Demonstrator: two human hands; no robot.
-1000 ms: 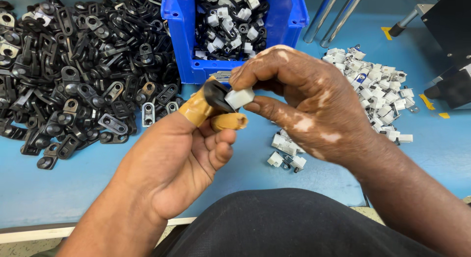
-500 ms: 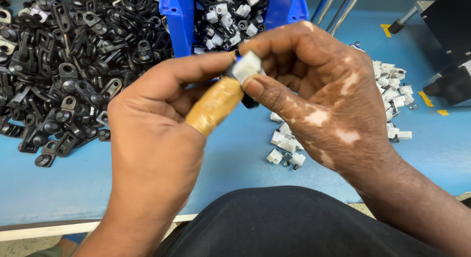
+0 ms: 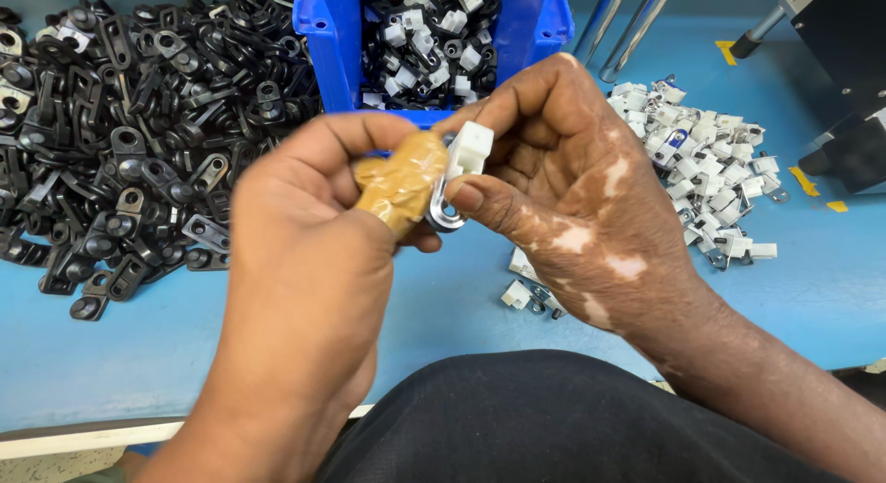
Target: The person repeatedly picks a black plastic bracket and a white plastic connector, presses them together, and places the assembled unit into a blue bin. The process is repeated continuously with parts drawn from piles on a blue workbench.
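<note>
While both hands meet at the middle of the view, the left hand pinches a small metal bracket between a tape-wrapped thumb and the forefinger above it, the fingers closed on the part so that its rounded, holed end points down. Brownish tape covers the thumb, probably as padding against the metal edges. At three o'clock of it, the right hand has its fingers closed on a white plastic clip, held upright against the top of the bracket, so the two pieces touch and sit lined up with each other. Both parts are held up off the blue counter, close to the body, where the eyes can check the fit.

Stock is sorted within easy reach. At nine to eleven o'clock lies a wide heap of black metal brackets on the counter. At twelve o'clock stands a blue bin holding pieces that look like brackets with white clips on. At two o'clock spreads a pile of loose white clips, and a few more white clips lie just under the right hand. A dark machine part shows at the upper right corner.
</note>
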